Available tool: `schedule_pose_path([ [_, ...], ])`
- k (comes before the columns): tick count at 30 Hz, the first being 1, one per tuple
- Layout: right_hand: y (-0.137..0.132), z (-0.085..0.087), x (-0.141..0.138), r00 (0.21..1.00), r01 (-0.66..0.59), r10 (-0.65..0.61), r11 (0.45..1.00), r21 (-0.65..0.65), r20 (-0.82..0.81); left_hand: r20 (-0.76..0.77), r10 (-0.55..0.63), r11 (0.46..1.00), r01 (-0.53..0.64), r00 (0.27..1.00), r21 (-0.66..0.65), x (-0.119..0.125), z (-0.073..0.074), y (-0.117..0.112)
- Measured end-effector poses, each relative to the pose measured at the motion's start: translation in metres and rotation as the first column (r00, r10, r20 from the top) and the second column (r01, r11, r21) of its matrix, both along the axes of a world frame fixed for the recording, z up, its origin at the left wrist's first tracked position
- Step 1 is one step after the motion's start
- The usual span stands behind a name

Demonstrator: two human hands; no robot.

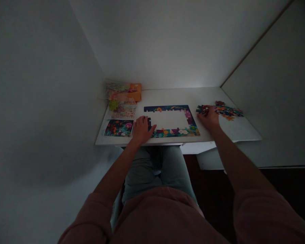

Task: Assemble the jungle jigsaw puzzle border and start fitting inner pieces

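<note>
The right hand (208,117) is curling its fingers over the near edge of the loose puzzle pieces (227,111), just right of the puzzle border (171,131); I cannot tell whether it is gripping one. The left hand (141,129) is lying flat and open on the border's left side, and pressing there while lifting a single piece lightly seems the sound way. The white table (239,130) is also bearing a picture sheet (118,128) and an orange box (135,90), in a dim, pale-walled room.
</note>
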State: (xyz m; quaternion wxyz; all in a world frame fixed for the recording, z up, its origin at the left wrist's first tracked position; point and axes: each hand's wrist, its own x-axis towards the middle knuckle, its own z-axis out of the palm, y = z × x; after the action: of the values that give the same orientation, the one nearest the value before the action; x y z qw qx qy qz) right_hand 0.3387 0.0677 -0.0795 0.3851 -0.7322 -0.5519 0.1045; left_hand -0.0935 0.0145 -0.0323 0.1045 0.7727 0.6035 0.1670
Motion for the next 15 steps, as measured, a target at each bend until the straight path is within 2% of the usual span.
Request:
schedule_pose_path([
  [6, -0.002, 0.001, 0.000, 1.000, -0.022, 0.022, 1.000, 0.008, -0.005, 0.051, 0.051, 0.997, -0.054, 0.997, 0.062, -0.007, -0.011, 0.025],
  [15, -0.001, 0.003, 0.000, 0.999, -0.028, 0.028, 1.000, 0.002, -0.019, 0.075, 0.057, 0.996, -0.062, 0.996, 0.067, -0.006, -0.014, 0.025],
])
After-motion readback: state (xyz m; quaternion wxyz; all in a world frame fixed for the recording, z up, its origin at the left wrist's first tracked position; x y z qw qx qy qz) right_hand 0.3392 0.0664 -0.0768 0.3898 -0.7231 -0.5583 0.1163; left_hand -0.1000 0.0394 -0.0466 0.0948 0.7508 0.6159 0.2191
